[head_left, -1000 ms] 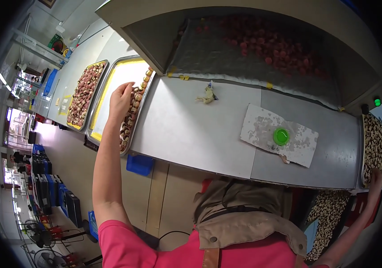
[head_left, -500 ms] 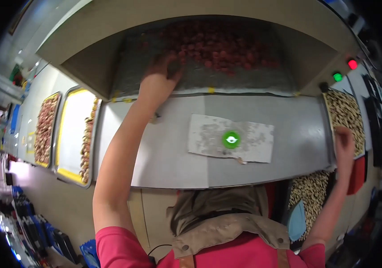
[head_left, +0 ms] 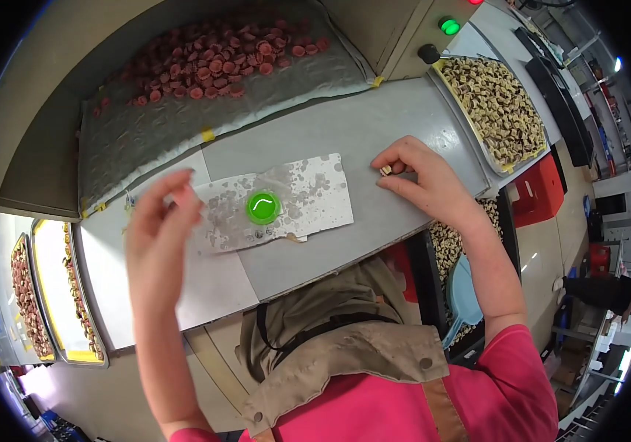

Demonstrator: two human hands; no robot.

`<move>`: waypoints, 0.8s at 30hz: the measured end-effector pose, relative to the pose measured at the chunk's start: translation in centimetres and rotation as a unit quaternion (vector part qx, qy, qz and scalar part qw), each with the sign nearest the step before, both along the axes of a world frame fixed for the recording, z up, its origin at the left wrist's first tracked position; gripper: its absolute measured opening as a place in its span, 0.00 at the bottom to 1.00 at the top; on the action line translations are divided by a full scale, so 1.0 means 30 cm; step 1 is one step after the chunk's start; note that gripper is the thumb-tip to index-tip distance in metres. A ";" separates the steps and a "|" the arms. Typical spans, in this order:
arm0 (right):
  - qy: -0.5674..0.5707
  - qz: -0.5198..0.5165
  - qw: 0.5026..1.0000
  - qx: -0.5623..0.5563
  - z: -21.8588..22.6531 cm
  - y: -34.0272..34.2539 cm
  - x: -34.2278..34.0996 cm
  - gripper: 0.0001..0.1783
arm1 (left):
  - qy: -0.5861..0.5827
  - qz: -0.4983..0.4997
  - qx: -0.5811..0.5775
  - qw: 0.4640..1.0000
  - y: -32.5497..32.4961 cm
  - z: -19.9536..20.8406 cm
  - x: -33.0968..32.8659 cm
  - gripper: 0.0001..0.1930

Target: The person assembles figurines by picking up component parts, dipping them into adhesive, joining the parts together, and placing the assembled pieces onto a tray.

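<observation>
Beside card [head_left: 315, 188], R hand [head_left: 427, 179], pointing left, pinches cream-brn pc [head_left: 385, 170]; L hand [head_left: 158, 225] blurred, can't tell grip

Beige floor [head_left: 127, 390], grey worktable [head_left: 396, 110], bright light [head_left: 629, 359] rightward.

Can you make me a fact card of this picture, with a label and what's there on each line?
Left grip: seems to pinch a small pinkish-red thing, too blurred to name
Right grip: pinches a small cream-and-brown piece
Middle: round bright-green container on a grey-blotched white sheet
Top left: heap of small red crinkled cups on grey sheeting
Top right: yellow-edged rectangular tray full of cream-and-brown pieces
Lower right: light-blue scoop in a black bin with similar pieces
</observation>
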State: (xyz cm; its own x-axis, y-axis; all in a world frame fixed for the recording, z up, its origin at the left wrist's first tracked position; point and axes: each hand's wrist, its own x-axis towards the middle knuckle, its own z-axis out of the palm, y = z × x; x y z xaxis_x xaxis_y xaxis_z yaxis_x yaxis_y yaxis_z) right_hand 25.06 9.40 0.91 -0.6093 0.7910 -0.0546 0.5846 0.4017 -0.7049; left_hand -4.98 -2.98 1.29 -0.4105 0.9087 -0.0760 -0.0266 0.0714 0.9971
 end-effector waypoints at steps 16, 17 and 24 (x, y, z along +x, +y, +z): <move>-0.105 0.075 0.985 0.110 0.017 -0.041 -0.056 0.15 | -0.344 -0.057 0.058 0.936 -0.202 -0.143 0.169 0.15; -0.075 0.079 0.988 0.108 0.007 -0.043 -0.064 0.16 | -0.345 -0.063 0.068 0.934 -0.204 -0.150 0.166 0.15; -0.012 0.015 0.996 0.088 -0.005 -0.062 -0.089 0.15 | -0.380 -0.042 0.075 0.921 -0.206 -0.160 0.144 0.16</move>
State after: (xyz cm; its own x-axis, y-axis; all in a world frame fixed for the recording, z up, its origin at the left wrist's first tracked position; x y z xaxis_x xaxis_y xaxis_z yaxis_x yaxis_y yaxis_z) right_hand 22.39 7.53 0.77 -0.6335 0.7707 0.0686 0.5862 0.5358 -0.6077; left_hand -0.67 -9.18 -3.52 -0.2184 0.9584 -0.1837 -0.7209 -0.0315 0.6924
